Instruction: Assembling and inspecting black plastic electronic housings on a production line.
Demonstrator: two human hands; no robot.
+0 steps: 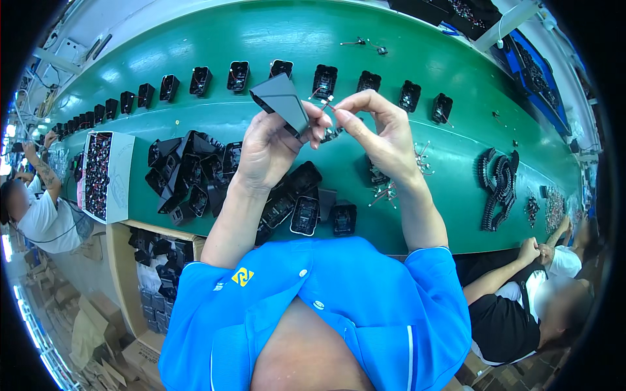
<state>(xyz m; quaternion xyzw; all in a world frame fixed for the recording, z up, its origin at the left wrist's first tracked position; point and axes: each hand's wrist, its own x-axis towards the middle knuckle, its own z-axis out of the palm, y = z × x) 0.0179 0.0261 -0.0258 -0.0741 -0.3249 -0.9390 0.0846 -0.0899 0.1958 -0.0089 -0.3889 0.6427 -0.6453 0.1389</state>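
Over the green table, my left hand [262, 148] is closed around a black plastic housing [282, 99], tilted with its smooth outer face toward me. Close beside it, my right hand [386, 133] pinches a thin reddish-dark wire lead with a small white connector [328, 101] between thumb and forefinger. The fingertips of my left hand come up close to that lead. Just below the pinch, a small dark part [331, 135] shows between the hands; whether it is joined to the lead I cannot tell.
A long row of black housings [199, 81] curves along the far side. Heaped housings [189, 171] lie near left, more [305, 215] before me. A white box [121, 176] of small parts stands left, black strips [499, 189] right. Co-workers [52, 212] [505, 306] sit at both sides.
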